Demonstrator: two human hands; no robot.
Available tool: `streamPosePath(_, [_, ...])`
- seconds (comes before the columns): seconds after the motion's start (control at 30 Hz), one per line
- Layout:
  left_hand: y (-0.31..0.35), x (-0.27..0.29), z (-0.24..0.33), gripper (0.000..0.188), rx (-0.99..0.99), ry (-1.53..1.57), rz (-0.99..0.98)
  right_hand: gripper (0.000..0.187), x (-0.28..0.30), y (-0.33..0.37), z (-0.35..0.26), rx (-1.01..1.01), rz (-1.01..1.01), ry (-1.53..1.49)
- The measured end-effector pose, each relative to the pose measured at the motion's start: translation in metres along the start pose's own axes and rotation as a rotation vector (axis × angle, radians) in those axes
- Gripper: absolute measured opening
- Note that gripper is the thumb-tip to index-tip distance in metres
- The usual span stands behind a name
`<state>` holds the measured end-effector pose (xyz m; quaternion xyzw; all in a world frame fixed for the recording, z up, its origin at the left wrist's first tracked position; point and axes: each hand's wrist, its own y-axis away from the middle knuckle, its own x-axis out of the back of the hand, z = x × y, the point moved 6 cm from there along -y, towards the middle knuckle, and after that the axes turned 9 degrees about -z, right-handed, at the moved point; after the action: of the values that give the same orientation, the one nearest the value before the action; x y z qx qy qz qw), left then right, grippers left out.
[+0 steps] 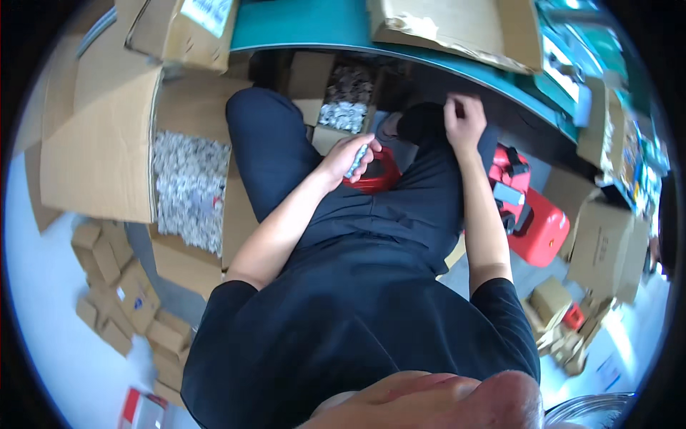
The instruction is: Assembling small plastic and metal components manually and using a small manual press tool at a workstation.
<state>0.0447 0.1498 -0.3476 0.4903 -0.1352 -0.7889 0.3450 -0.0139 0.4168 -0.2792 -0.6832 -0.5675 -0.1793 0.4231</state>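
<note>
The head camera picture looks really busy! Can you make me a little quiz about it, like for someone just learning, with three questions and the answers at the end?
1. What does the left hand hold?
A) a pair of scissors
B) a small greyish thing
C) a yellow cup

2. True or false: the big open cardboard box at the picture's left is empty.

3. Fill in the colour: the top of the workbench is ____.

Key:
1. B; its exact kind is too small to tell.
2. False; it holds many small grey pieces.
3. Green.
</note>
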Motion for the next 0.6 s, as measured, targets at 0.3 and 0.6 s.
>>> streamPosePath(0.3, [0.01,0.078,0.135,0.031,-0.291,-0.076,0.169,0.024,-0.133,0.008,0.057,-0.469,-0.584,-0.876])
streamPosePath(0.6, [-0.029,0.129,0.179,0.024,-0.771,-0.404,0.57,0.07,-0.168,-0.002,0.027,-0.494,-0.716,-2.632])
